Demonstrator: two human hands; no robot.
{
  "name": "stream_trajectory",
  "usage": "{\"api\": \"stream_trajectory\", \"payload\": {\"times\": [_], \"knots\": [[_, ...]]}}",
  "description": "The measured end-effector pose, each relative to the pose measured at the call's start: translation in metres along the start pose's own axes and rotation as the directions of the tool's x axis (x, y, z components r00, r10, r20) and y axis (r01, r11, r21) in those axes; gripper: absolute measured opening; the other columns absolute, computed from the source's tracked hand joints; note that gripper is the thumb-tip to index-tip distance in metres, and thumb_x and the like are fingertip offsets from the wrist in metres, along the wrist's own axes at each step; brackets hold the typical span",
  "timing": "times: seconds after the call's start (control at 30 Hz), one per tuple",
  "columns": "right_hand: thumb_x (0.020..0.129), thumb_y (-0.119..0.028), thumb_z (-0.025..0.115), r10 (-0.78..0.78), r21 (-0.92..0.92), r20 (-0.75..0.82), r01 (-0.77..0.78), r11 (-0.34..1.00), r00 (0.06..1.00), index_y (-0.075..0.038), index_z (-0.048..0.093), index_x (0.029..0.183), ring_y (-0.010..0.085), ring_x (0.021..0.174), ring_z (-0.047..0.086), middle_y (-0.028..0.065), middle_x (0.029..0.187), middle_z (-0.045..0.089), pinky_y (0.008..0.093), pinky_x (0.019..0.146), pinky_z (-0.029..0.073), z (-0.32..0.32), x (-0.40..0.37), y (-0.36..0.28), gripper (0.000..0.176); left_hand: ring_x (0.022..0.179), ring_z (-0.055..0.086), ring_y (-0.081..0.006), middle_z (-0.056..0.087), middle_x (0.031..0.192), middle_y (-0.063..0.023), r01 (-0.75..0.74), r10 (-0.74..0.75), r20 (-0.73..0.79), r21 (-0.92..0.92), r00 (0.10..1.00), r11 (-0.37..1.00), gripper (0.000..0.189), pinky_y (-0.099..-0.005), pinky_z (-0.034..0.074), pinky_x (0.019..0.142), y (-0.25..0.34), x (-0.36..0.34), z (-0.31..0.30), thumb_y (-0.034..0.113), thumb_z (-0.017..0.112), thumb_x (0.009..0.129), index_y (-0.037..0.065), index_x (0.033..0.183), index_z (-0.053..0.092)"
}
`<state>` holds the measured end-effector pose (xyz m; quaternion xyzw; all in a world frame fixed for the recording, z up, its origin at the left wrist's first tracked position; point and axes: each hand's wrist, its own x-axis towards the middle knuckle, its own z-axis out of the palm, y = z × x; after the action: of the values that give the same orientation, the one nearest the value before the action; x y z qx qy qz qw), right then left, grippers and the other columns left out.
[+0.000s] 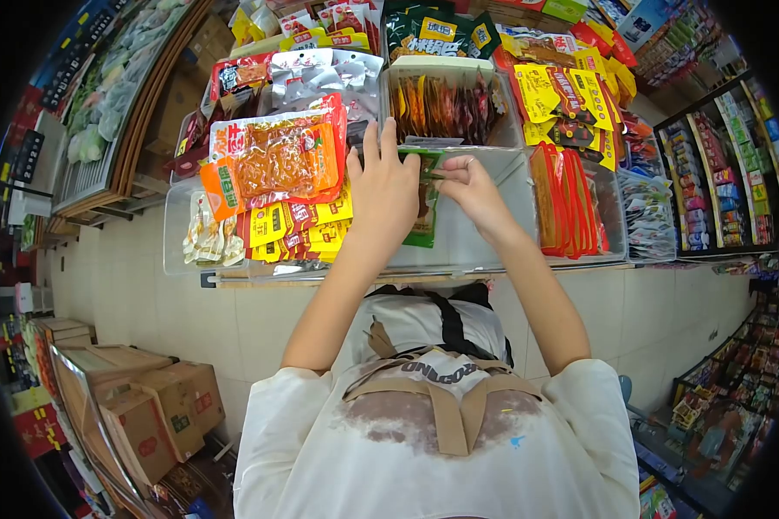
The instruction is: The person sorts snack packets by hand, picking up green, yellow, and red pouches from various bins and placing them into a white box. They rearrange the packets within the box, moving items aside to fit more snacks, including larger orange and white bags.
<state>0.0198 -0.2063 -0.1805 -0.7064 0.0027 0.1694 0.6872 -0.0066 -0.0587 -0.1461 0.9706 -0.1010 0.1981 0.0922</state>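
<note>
A narrow green snack packet (421, 235) stands along the left side of a clear plastic bin (485, 216), partly hidden by my hands. My right hand (474, 192) is closed in a pinch at the packet's right edge. My left hand (385, 190) has its fingers stretched out and lies over the packet's left side, by the bin's divider. Left of it, a large orange and red snack bag (286, 160) rests on yellow and red packets (299, 227). What lies under my left palm is hidden.
Behind my hands, a bin holds upright brown packets (446, 108). Red-edged packets (567, 203) fill the bin on the right, with yellow bags (571, 95) beyond. Cardboard boxes (156, 419) stand on the floor behind at left, and a snack rack (723, 169) at right.
</note>
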Motion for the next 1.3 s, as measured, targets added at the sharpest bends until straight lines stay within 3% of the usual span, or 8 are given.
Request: {"api": "stream_trajectory", "payload": {"times": [0.23, 0.33, 0.43, 0.5, 0.6, 0.8, 1.13, 1.3], "knots": [[0.074, -0.01, 0.062, -0.036, -0.16, 0.038, 0.042, 0.986, 0.999, 0.001, 0.044, 0.107, 0.0221, 0.1, 0.053, 0.0156, 0.106, 0.055, 0.0327, 0.084, 0.042, -0.011, -0.003, 0.001, 0.039, 0.119, 0.038, -0.0319, 0.046, 0.123, -0.017, 0.025, -0.026, 0.045, 0.003, 0.999, 1.0, 0.018, -0.0518, 0.032, 0.092, -0.001, 0.007, 0.009, 0.009, 0.06, 0.069, 0.002, 0.086, 0.063], [0.073, -0.015, 0.063, -0.281, -0.639, 0.063, 0.255, 0.726, 0.958, 0.0, 0.048, 0.104, 0.0284, 0.093, 0.056, 0.0189, 0.098, 0.057, 0.0359, 0.081, 0.044, -0.015, -0.014, -0.006, 0.038, 0.117, 0.04, -0.0297, 0.048, 0.121, -0.0148, 0.042, -0.042, 0.004, 0.035, 0.999, 0.999, 0.015, -0.0489, 0.033, 0.09, -0.002, 0.008, 0.008, 0.009, 0.059, 0.07, 0.004, 0.084, 0.063], [0.075, -0.018, 0.06, -0.048, -0.807, 0.249, 0.235, 0.543, 0.967, -0.002, 0.051, 0.107, 0.0295, 0.089, 0.058, 0.0157, 0.093, 0.06, 0.0352, 0.081, 0.045, -0.014, -0.025, -0.019, 0.037, 0.116, 0.042, -0.028, 0.05, 0.119, -0.0126, 0.054, -0.052, -0.045, 0.047, 0.998, 0.997, 0.012, -0.0458, 0.034, 0.089, -0.002, 0.009, 0.006, 0.01, 0.058, 0.071, 0.006, 0.081, 0.063], [0.076, -0.023, 0.058, 0.165, -0.735, 0.579, 0.424, 0.529, 0.799, -0.001, 0.052, 0.111, 0.0328, 0.09, 0.058, 0.0191, 0.092, 0.062, 0.0388, 0.081, 0.045, -0.007, -0.024, -0.013, 0.042, 0.116, 0.042, -0.0278, 0.05, 0.119, -0.0124, 0.053, -0.052, -0.066, 0.027, 0.997, 0.998, 0.012, -0.0453, 0.034, 0.089, -0.001, 0.009, 0.004, 0.01, 0.059, 0.071, 0.006, 0.081, 0.063], [0.076, -0.026, 0.057, 0.381, -0.846, 0.516, 0.388, 0.366, 0.767, 0.0, 0.053, 0.112, 0.0337, 0.095, 0.057, 0.021, 0.098, 0.061, 0.0417, 0.083, 0.044, 0.009, -0.014, -0.01, 0.044, 0.116, 0.042, -0.0273, 0.051, 0.119, -0.0113, 0.043, -0.042, -0.077, 0.009, 0.996, 0.999, 0.01, -0.0442, 0.034, 0.09, -0.002, 0.009, 0.001, 0.01, 0.059, 0.071, 0.007, 0.08, 0.063], [0.077, -0.024, 0.055, 0.278, -0.889, 0.456, 0.42, 0.18, 0.845, -0.004, 0.051, 0.117, 0.0309, 0.101, 0.057, 0.0171, 0.108, 0.06, 0.0402, 0.087, 0.045, 0.015, 0.016, -0.005, 0.046, 0.114, 0.044, -0.0254, 0.052, 0.118, -0.0081, 0.005, -0.01, -0.112, -0.04, 0.994, 0.999, 0.009, -0.0432, 0.035, 0.088, -0.003, 0.006, -0.003, 0.009, 0.058, 0.071, 0.008, 0.08, 0.061], [0.077, -0.024, 0.055, 0.34, -0.911, 0.4, 0.328, 0.25, 0.851, -0.003, 0.055, 0.111, 0.0305, 0.101, 0.057, 0.0169, 0.109, 0.059, 0.0393, 0.087, 0.045, 0.022, 0.027, 0.014, 0.04, 0.105, 0.05, -0.0254, 0.056, 0.107, -0.0062, -0.055, 0.04, -0.11, -0.136, 0.993, 0.989, 0.012, -0.0405, 0.039, 0.083, 0.0, -0.004, -0.002, 0.003, 0.054, 0.07, 0.008, 0.081, 0.053], [0.075, -0.027, 0.054, 0.121, -0.744, 0.612, 0.518, 0.422, 0.781, -0.004, 0.06, 0.099, 0.0312, 0.097, 0.059, 0.0186, 0.099, 0.062, 0.0406, 0.082, 0.046, 0.009, 0.04, 0.04, 0.034, 0.101, 0.052, -0.0266, 0.057, 0.103, -0.0071, -0.237, 0.181, -0.244, -0.223, 0.953, 0.946, 0.013, -0.041, 0.04, 0.081, 0.011, -0.025, -0.029, 0.002, 0.056, 0.07, 0.006, 0.082, 0.051]]}}
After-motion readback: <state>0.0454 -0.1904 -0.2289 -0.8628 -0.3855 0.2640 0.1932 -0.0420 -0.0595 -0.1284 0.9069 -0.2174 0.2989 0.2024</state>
